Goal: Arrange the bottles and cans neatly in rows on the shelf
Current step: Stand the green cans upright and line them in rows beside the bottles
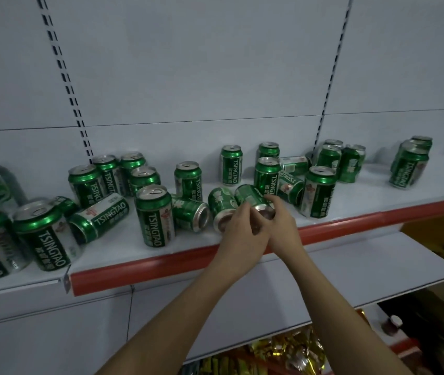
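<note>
1. Head view: two fallen cans lie side by side near the front of the shelf (pixel 350 212), bases toward the camera. The left one (pixel 220 205) and the right one (pixel 250 197) touch along their sides.
2. Left hand (pixel 242 228) curls round the base of the left fallen can. Right hand (pixel 279 220) wraps the base end of the right one, thumb over the top. Both hands are closed on metal and pressed against each other.
3. The step in hand appears to be standing these two upright. Best done by tipping each about its base rim rather than lifting, so neither rolls toward the red lip (pixel 323 231).
4. Just left lies a third fallen can (pixel 192 212), beside an upright can (pixel 155 215). Just right stand two more upright cans (pixel 266 173) and (pixel 319 192), with another fallen can (pixel 291 186) between them. Room is tight; a wide swing would likely knock a neighbour.
5. Thin walls probably dent easily, so a light grip low on the body seems wise.
6. Farther out, loose clusters stand at far left (pixel 42 234) and far right (pixel 408 167), with a fallen can (pixel 99 217) among the left ones. No rows are formed; most of the task remains.
7. Below, a lower shelf (pixel 323 280) holds gold-wrapped packets (pixel 283 353).
</note>
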